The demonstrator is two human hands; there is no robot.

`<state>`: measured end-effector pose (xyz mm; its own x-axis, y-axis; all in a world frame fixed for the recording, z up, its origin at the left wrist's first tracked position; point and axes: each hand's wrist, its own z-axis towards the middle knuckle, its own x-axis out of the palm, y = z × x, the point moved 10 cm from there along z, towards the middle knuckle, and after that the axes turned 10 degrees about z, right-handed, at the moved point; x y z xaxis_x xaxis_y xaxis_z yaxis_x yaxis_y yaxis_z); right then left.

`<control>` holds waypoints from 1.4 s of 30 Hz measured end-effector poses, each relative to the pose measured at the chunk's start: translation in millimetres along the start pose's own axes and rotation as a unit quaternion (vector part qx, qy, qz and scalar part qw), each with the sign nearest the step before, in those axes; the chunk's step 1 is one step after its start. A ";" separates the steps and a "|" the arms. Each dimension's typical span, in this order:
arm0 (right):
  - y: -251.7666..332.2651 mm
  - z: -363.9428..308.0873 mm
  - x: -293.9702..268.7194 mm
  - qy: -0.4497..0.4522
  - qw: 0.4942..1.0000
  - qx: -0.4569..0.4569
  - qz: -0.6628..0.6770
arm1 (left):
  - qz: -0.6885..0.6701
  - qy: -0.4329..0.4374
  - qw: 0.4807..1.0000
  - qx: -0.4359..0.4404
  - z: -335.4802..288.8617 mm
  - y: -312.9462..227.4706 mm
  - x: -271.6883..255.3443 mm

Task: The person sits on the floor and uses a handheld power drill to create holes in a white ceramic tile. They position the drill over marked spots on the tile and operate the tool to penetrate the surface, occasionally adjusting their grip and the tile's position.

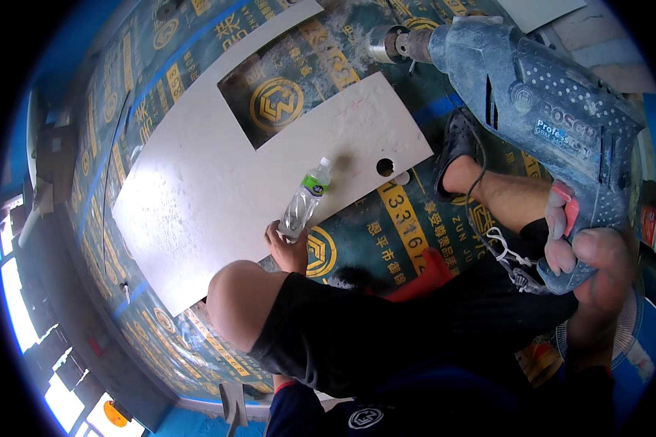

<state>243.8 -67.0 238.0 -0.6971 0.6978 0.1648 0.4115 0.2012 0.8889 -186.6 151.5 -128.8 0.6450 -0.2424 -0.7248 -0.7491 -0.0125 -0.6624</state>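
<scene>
My right hand point(594, 251) is wrapped round the grip of a dusty blue power drill point(539, 95), held up at the right. A cylindrical hole saw point(388, 44) is fitted in its chuck and points left. My left hand point(290, 247) grips the base of a transparent plastic bottle point(302, 200) with a green label and white cap. The bottle slants over a white L-shaped panel point(189, 197) on the floor. Near the panel's right end is a round hole point(385, 167), with a small white disc point(402, 178) beside it at the edge.
Green printed protective sheeting point(386, 247) covers the floor. The drill's cord point(481, 153) hangs past my foot in a dark clog point(455, 146). My bent knee point(240, 306) is close to the panel's near edge. A red object point(426, 273) lies between my legs, and a fan point(627, 328) stands at the right.
</scene>
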 end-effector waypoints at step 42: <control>-14.7 66.9 21.7 0.026 0.974 0.173 -0.141 | 0.088 0.222 0.966 0.101 37.8 -51.2 -42.7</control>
<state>261.9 -8.8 199.9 -0.8359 0.5478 -0.0354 0.3670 0.6056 0.7061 -170.0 199.3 -71.1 0.3481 -0.6169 -0.7058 -0.7668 0.2458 -0.5930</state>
